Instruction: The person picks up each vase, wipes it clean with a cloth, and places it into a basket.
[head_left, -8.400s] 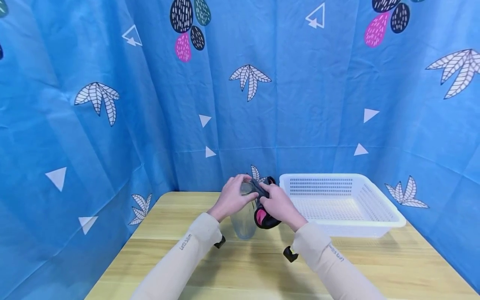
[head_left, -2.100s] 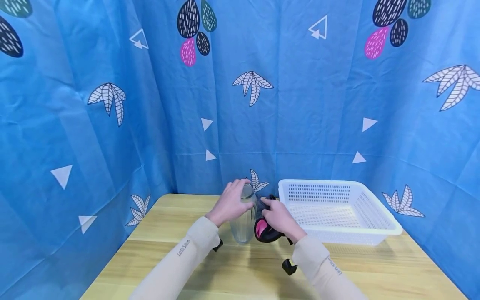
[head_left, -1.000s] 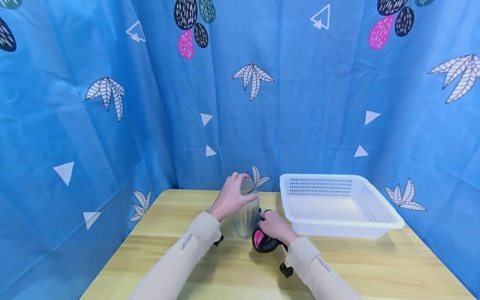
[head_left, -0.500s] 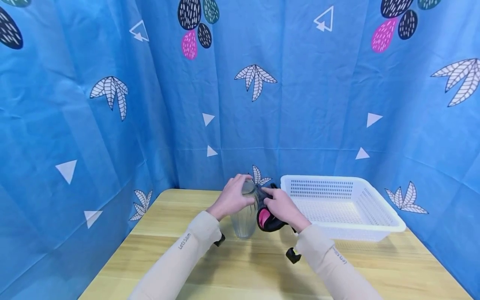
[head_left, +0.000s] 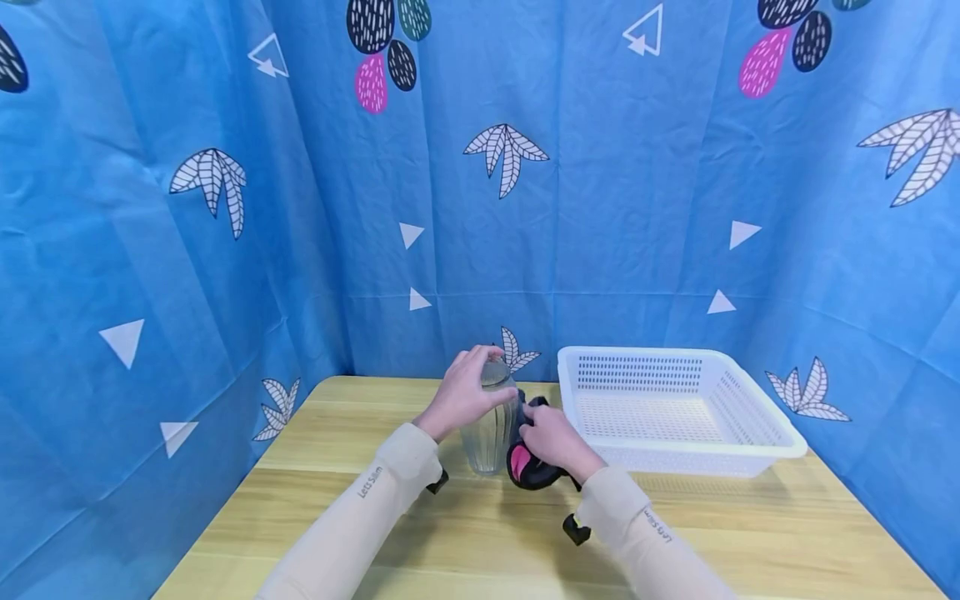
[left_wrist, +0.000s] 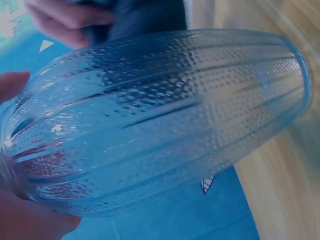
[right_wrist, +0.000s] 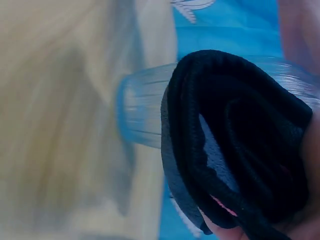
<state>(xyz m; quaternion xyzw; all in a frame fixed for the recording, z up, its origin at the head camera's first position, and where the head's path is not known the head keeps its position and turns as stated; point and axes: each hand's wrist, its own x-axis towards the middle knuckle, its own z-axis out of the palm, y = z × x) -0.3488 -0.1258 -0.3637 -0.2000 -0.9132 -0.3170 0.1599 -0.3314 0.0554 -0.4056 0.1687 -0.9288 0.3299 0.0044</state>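
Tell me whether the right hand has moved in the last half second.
Yes: in the head view, the right hand has moved down the picture relative to the white basket.

1. The bench (head_left: pixel 750 533) is light yellow-brown wood with stripes.
2. A white basket (head_left: pixel 697 462) with lots of little holes sits at its back right.
3. A clear glass vase (head_left: pixel 486 446) stands left of the basket.

I record: vase (left_wrist: pixel 160 120) clear, ribbed, stippled; fabric bundle (right_wrist: pixel 240 135) black, grey, pink; basket (head_left: pixel 675 460) white; table (head_left: pixel 300 483) pale yellow, grained; my sleeves (head_left: pixel 360 518) cream, dark-lettered; curtain (head_left: pixel 637 208) blue, white leaves, triangles.
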